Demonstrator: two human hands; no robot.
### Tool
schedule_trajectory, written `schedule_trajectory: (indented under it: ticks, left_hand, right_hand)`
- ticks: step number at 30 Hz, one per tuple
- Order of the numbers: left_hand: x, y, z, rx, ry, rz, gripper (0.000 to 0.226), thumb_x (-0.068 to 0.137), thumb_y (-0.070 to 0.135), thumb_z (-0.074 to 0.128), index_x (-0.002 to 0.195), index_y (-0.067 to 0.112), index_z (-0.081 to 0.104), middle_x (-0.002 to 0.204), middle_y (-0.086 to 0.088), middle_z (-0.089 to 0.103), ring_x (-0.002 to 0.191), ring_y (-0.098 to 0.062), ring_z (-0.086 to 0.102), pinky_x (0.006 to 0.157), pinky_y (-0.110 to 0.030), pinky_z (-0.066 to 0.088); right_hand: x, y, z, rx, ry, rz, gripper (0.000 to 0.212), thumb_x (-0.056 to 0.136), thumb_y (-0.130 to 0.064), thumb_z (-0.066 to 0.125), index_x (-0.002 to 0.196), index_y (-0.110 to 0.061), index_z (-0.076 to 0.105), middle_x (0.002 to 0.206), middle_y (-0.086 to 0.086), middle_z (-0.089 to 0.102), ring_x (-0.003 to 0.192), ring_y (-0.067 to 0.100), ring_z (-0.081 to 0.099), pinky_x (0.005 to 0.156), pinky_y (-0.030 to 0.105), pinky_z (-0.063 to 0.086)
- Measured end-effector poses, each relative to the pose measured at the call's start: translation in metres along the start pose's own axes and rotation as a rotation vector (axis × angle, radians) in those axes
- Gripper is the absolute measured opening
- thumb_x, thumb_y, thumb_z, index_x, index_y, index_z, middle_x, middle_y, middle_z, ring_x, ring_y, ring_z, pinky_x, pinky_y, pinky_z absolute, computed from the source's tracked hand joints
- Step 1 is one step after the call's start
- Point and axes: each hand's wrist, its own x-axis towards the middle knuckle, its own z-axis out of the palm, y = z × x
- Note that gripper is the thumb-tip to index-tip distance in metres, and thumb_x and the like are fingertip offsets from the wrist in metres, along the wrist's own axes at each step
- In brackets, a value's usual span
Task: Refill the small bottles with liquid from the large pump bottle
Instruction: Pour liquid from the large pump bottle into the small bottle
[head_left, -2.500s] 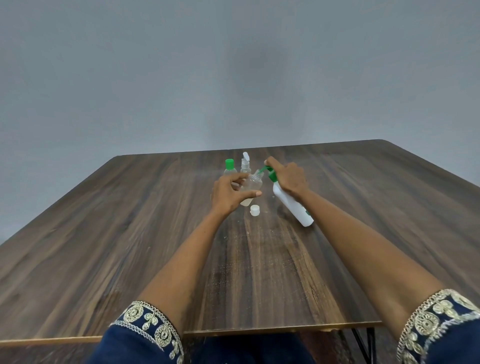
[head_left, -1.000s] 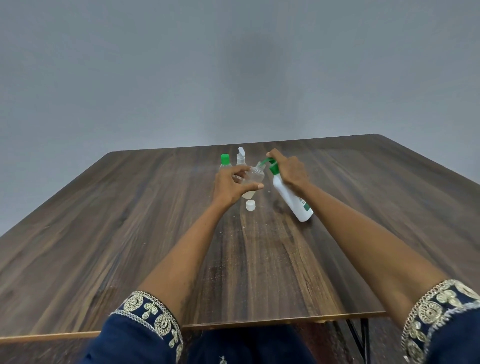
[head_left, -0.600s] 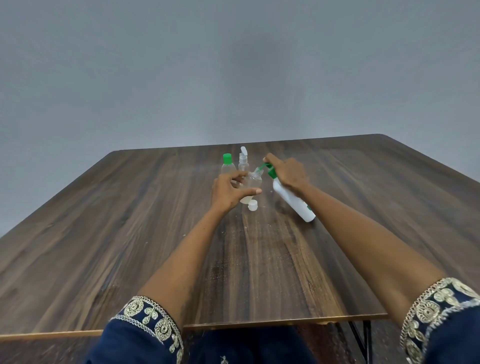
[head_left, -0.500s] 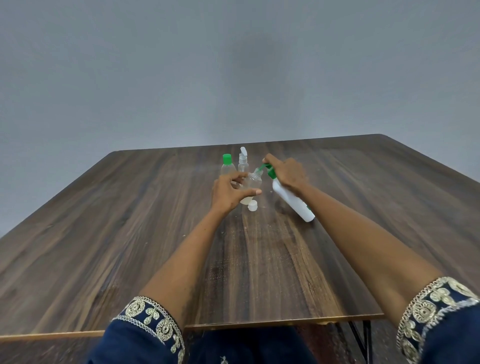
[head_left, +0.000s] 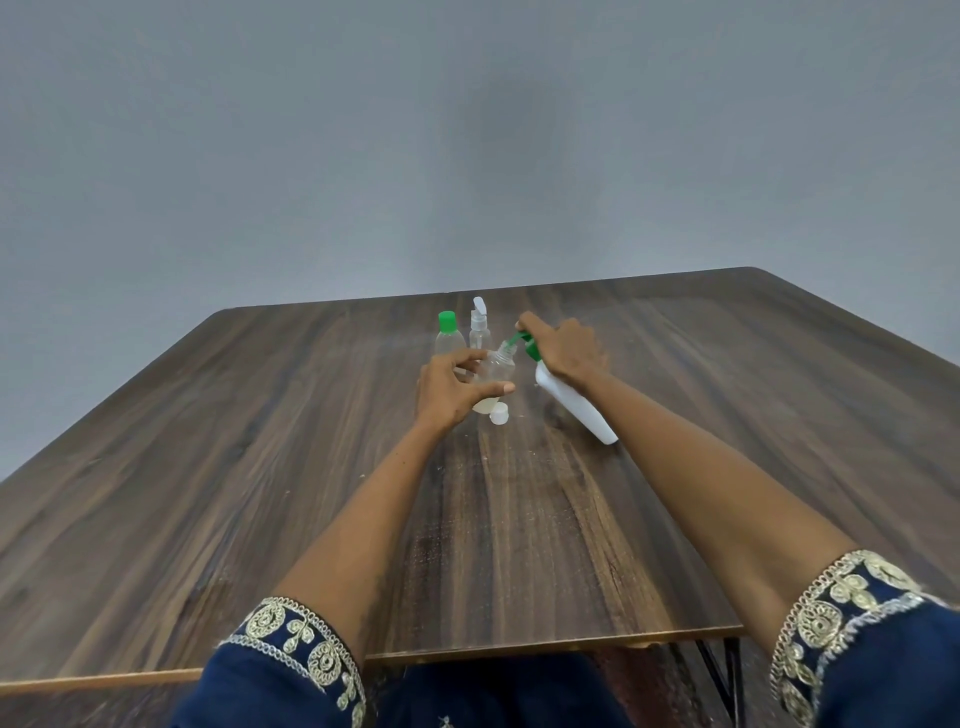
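My left hand (head_left: 448, 391) grips a small clear uncapped bottle (head_left: 496, 370), tilted to the right, with a little pale liquid at its bottom. My right hand (head_left: 562, 349) grips the top of the large white pump bottle (head_left: 574, 410), which leans left with its base on the table. Its green nozzle (head_left: 515, 340) points into the small bottle's mouth, and my forefinger lies on the pump head. A loose white cap (head_left: 498, 414) lies on the table just below the small bottle.
Two more small clear bottles stand behind: one with a green cap (head_left: 448, 338), one with a white spray top (head_left: 479, 328). The dark wooden table (head_left: 260, 467) spreads wide on both sides; its near edge (head_left: 550, 644) is close to my body.
Both hands and the two bottles they hold have kept nearly the same pose. Only the camera has shifted a little.
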Motion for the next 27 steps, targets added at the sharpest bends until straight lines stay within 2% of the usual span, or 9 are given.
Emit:
schedule_trajectory:
  ticks: [3, 5, 11, 13, 15, 18, 23, 27]
  left_hand:
    - [0.0, -0.002, 0.0, 0.01, -0.003, -0.005, 0.061, 0.055, 0.038, 0.087, 0.109, 0.018, 0.068, 0.097, 0.0, 0.068, 0.089, -0.016, 0.063, 0.081, -0.034, 0.055]
    - [0.0, -0.003, 0.0, 0.007, 0.007, -0.011, 0.061, 0.055, 0.038, 0.087, 0.109, 0.018, 0.069, 0.095, 0.001, 0.067, 0.088, -0.016, 0.063, 0.08, -0.035, 0.055]
    - [-0.001, -0.001, -0.001, 0.019, 0.001, -0.01, 0.061, 0.055, 0.036, 0.088, 0.11, 0.018, 0.068, 0.096, 0.001, 0.067, 0.085, -0.016, 0.062, 0.078, -0.033, 0.054]
    - [-0.002, 0.0, -0.001, 0.023, -0.006, -0.003, 0.062, 0.055, 0.036, 0.088, 0.111, 0.017, 0.068, 0.098, -0.001, 0.068, 0.085, -0.016, 0.062, 0.077, -0.032, 0.054]
    - [-0.003, 0.001, -0.001, 0.02, -0.013, 0.002, 0.063, 0.056, 0.035, 0.087, 0.112, 0.016, 0.067, 0.099, 0.0, 0.067, 0.085, -0.015, 0.062, 0.077, -0.03, 0.053]
    - [-0.004, 0.004, -0.001, 0.019, -0.019, 0.011, 0.062, 0.058, 0.035, 0.086, 0.113, 0.016, 0.066, 0.099, 0.001, 0.066, 0.086, -0.014, 0.061, 0.076, -0.028, 0.052]
    - [-0.002, 0.007, -0.001, -0.036, 0.01, -0.018, 0.06, 0.057, 0.034, 0.087, 0.111, 0.017, 0.068, 0.096, 0.001, 0.066, 0.088, -0.014, 0.062, 0.078, -0.027, 0.05]
    - [-0.002, 0.01, 0.001, -0.045, -0.007, -0.017, 0.058, 0.056, 0.033, 0.088, 0.109, 0.019, 0.069, 0.094, 0.002, 0.066, 0.081, -0.012, 0.059, 0.076, -0.027, 0.051]
  right_hand:
    - [0.0, -0.001, -0.002, -0.005, -0.071, 0.02, 0.066, 0.073, -0.068, 0.041, 0.088, -0.013, 0.074, 0.09, 0.005, 0.07, 0.076, 0.02, 0.055, 0.068, 0.034, 0.037]
    - [0.001, -0.001, -0.003, -0.013, -0.082, 0.016, 0.064, 0.078, -0.067, 0.045, 0.087, -0.012, 0.075, 0.086, 0.005, 0.068, 0.072, 0.018, 0.052, 0.07, 0.034, 0.036]
    - [0.001, 0.001, 0.0, -0.01, -0.02, 0.027, 0.064, 0.081, -0.064, 0.049, 0.088, -0.006, 0.074, 0.084, 0.006, 0.069, 0.067, 0.015, 0.051, 0.059, 0.03, 0.033]
    - [-0.001, 0.001, -0.001, -0.013, 0.036, 0.037, 0.063, 0.083, -0.061, 0.05, 0.089, -0.002, 0.073, 0.077, 0.007, 0.063, 0.062, 0.015, 0.047, 0.058, 0.03, 0.032]
    - [-0.001, 0.001, -0.001, -0.019, 0.032, 0.035, 0.063, 0.083, -0.06, 0.05, 0.088, -0.002, 0.073, 0.079, 0.008, 0.064, 0.063, 0.015, 0.046, 0.06, 0.031, 0.032]
    - [0.001, 0.001, -0.002, -0.002, -0.025, 0.034, 0.064, 0.08, -0.065, 0.047, 0.087, -0.007, 0.074, 0.089, 0.008, 0.071, 0.071, 0.018, 0.052, 0.066, 0.033, 0.035]
    - [-0.001, 0.0, -0.008, 0.045, -0.09, 0.013, 0.06, 0.078, -0.07, 0.047, 0.09, -0.018, 0.076, 0.086, 0.004, 0.066, 0.08, 0.021, 0.056, 0.075, 0.035, 0.039]
    - [-0.004, -0.002, -0.009, 0.061, -0.046, 0.042, 0.07, 0.066, -0.073, 0.043, 0.09, -0.015, 0.075, 0.088, 0.004, 0.07, 0.073, 0.016, 0.054, 0.064, 0.033, 0.037]
